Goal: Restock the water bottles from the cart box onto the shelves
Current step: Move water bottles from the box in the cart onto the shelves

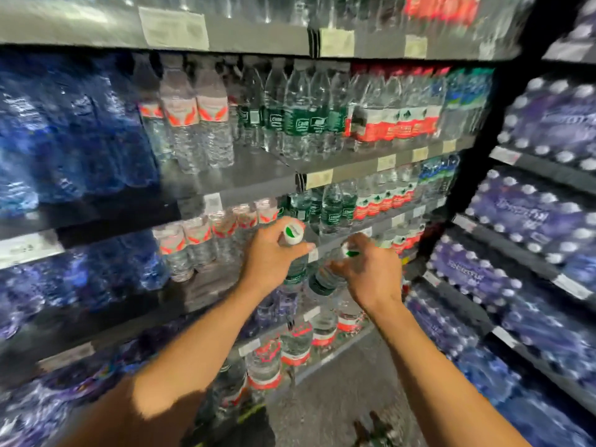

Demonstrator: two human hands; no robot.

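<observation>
My left hand grips a clear water bottle with a white and green cap and a dark green label, held upright by its neck in front of the middle shelf. My right hand grips a second green-label bottle by its top, tilted to the left. Both bottles hang close together, just below the shelf edge that carries matching green-label bottles. The cart box is not in view.
Shelves hold rows of bottles with orange-and-white labels, green labels and red labels. Blue-tinted packs fill the left. A dark upright divides off shelves of wrapped purple packs on the right. Grey floor lies below.
</observation>
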